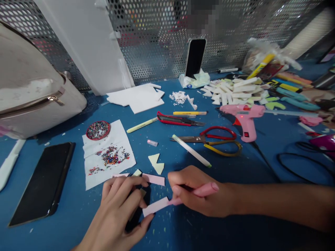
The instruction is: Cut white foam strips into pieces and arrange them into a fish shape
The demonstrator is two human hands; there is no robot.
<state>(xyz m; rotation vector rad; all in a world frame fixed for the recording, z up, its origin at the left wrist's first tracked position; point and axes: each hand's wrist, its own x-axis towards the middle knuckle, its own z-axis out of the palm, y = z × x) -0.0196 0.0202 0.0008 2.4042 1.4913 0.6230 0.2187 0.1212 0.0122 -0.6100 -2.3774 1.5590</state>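
My right hand (195,191) is closed around a pink marker (205,190). Its tip meets the right end of a pale pink strip (156,206), which looks like foam board or card. At the strip's left end, my left hand (123,205) steadies it between thumb and fingers. Beyond my fingers lie another pink strip (154,179) and a small pale green piece (137,173), partly covered by the hand. Two joined pale yellow triangles (156,164) rest a little farther off. A pink marker cap (152,143) lies beyond them.
Scissors (192,139), a white marker (192,150), a red utility knife (180,120) and a pink glue gun (247,116) lie ahead. Beads (112,156) sit on white paper (92,179). A phone (43,183) and a bag (34,90) are left; white offcuts (235,91) are piled behind.
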